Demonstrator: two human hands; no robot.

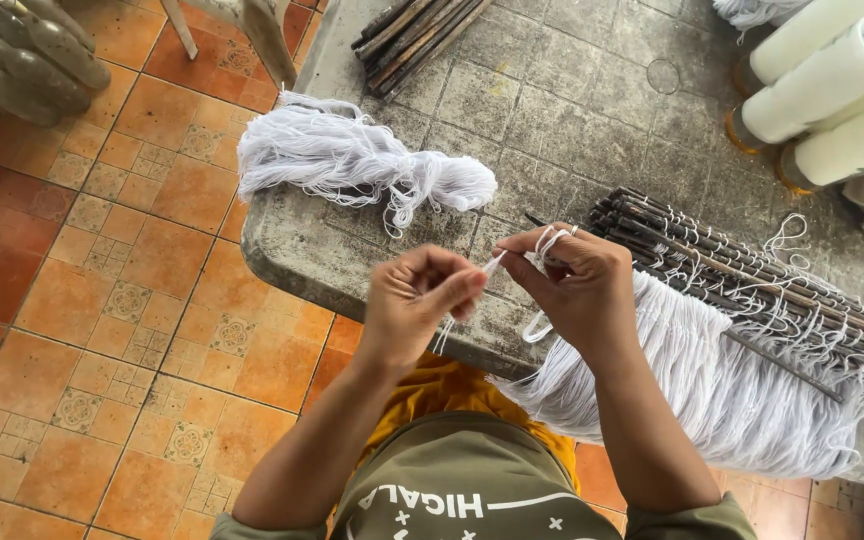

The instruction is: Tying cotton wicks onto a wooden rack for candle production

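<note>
Over the near edge of the grey stone table [572,110], both hands worked one white thread [493,264]. Left hand [414,300] was pinched closed on the thread's end, fingertips together. Right hand [574,285] was curled shut, thread loops wound round its fingers, a thin dark stick just showing behind them. Thread ran taut and short between the two hands. Step looked like knotting or looping a strand onto a stick. Bundle of dark sticks [752,275] with a white fringe [712,390] hanging off lay just right of the right hand. Loose white skein [352,160] sat further back on the table, apart from the hands. Cream thread cones [832,90] lay at far right. Next move likely needed a steady pull to tighten the loop without slipping it off.
</note>
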